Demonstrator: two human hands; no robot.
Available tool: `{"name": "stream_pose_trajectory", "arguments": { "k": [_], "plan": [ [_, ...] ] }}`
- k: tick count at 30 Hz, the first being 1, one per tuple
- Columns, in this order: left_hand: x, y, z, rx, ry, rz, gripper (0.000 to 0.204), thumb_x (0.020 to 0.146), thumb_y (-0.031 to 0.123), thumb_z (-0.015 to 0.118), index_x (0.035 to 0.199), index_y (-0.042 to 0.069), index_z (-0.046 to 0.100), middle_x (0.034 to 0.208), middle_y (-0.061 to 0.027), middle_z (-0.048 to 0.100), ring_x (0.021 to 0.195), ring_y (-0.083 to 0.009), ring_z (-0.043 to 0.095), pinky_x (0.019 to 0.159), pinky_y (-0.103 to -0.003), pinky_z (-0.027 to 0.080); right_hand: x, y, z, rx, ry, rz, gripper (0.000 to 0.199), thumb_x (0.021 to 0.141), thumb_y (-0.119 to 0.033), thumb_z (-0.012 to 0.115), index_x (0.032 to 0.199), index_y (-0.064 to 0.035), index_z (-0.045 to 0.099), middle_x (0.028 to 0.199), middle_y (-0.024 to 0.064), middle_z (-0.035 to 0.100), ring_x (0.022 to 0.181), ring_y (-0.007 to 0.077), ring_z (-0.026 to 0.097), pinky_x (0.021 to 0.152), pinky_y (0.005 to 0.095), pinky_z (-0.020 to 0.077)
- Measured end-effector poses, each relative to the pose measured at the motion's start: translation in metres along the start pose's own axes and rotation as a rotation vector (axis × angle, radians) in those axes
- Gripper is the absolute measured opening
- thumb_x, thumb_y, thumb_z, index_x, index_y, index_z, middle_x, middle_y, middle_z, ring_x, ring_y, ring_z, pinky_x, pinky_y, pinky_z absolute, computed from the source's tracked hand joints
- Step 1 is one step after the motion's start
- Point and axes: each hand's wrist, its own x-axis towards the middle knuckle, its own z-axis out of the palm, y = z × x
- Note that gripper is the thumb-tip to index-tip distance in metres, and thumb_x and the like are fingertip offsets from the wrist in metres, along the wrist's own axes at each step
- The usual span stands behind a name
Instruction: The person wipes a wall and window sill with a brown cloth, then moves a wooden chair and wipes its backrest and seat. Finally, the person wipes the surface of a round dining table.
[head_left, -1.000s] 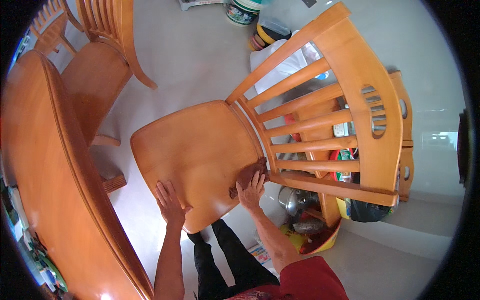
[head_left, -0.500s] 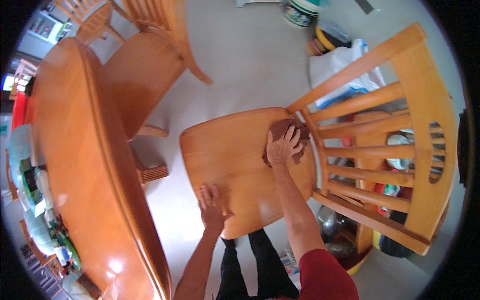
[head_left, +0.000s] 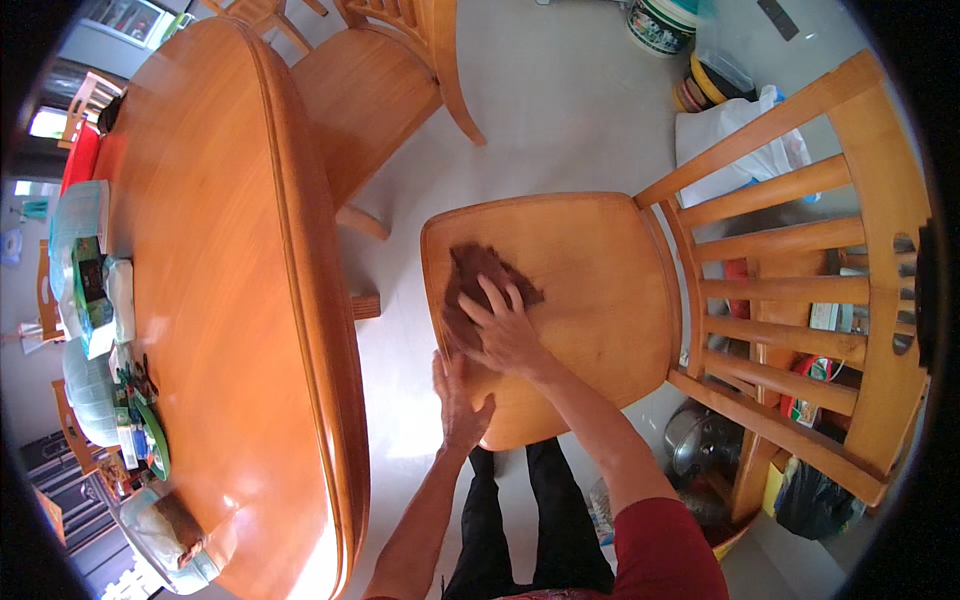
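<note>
A wooden chair stands before me, its seat (head_left: 600, 290) level and its slatted backrest (head_left: 785, 290) to the right. My right hand (head_left: 505, 330) presses a dark brown cloth (head_left: 475, 262) against the front left part of the seat, fingers spread over it. Some of the cloth lies hidden beneath the palm. At the seat's near left edge rests my left hand (head_left: 462, 408), fingers stretched out and thumb apart, nothing held in it. Its fingertips are close to the cloth.
To the left is a long wooden table (head_left: 220, 300) with food covers (head_left: 90, 390) and small items along its far side. Another chair (head_left: 375, 100) stands beyond. Behind the backrest are a white bag (head_left: 725, 145), a bucket (head_left: 660, 25) and a metal pot (head_left: 695, 440).
My right hand has carried the cloth from beside the backrest leftward to the seat's front edge. The left hand stays at the seat's edge. The whole view has shifted a little.
</note>
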Motion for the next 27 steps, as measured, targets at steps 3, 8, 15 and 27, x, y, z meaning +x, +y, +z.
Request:
{"name": "stream_pose_trajectory", "arguments": {
  "k": [3, 8, 15, 27],
  "plan": [
    [-0.046, -0.060, -0.001, -0.328, 0.158, -0.253, 0.081, 0.078, 0.014, 0.069, 0.144, 0.010, 0.022, 0.150, -0.0185, 0.017, 0.137, -0.0334, 0.020, 0.109, -0.044, 0.024, -0.085, -0.034, -0.001, 0.038, -0.116, -0.034, 0.054, 0.079, -0.045, 0.065, 0.119, -0.0084, 0.060, 0.133, 0.0047, 0.043, 0.133, 0.0354, 0.024, 0.103, 0.0577, 0.0230],
    [-0.070, -0.075, 0.005, -0.796, -0.067, -0.811, 0.087, 0.084, 0.070, 0.040, 0.149, 0.018, 0.014, 0.151, -0.0141, 0.021, 0.136, -0.0333, 0.025, 0.107, -0.052, 0.022, -0.165, -0.075, 0.017, -0.090, -0.098, -0.095, 0.038, 0.082, -0.053, 0.061, 0.114, -0.0333, 0.062, 0.134, 0.0016, 0.044, 0.133, 0.0332, 0.026, 0.102, 0.0536, 0.0258],
    [-0.048, -0.056, 0.019, -1.232, 0.038, -0.977, 0.066, 0.088, 0.069, 0.032, 0.130, 0.020, 0.043, 0.087, -0.0006, 0.055, 0.075, -0.0119, 0.051, 0.063, -0.028, 0.041, -0.004, -0.044, 0.039, -0.105, -0.151, -0.290, 0.048, 0.087, -0.047, 0.053, 0.115, -0.0094, 0.062, 0.136, 0.0061, 0.044, 0.132, 0.0348, 0.028, 0.102, 0.0546, 0.0258],
    [-0.039, -0.076, 0.033, -1.169, -0.125, -0.891, 0.048, 0.093, 0.057, 0.041, 0.113, 0.015, 0.054, 0.099, 0.0047, 0.059, 0.085, -0.0102, 0.055, 0.072, -0.031, 0.046, 0.021, 0.118, -0.038, -0.492, 0.318, 0.565, 0.052, 0.080, -0.040, 0.064, 0.121, -0.0081, 0.058, 0.142, 0.0051, 0.034, 0.130, 0.0375, 0.025, 0.096, 0.0562, 0.0260]
  ]
}}
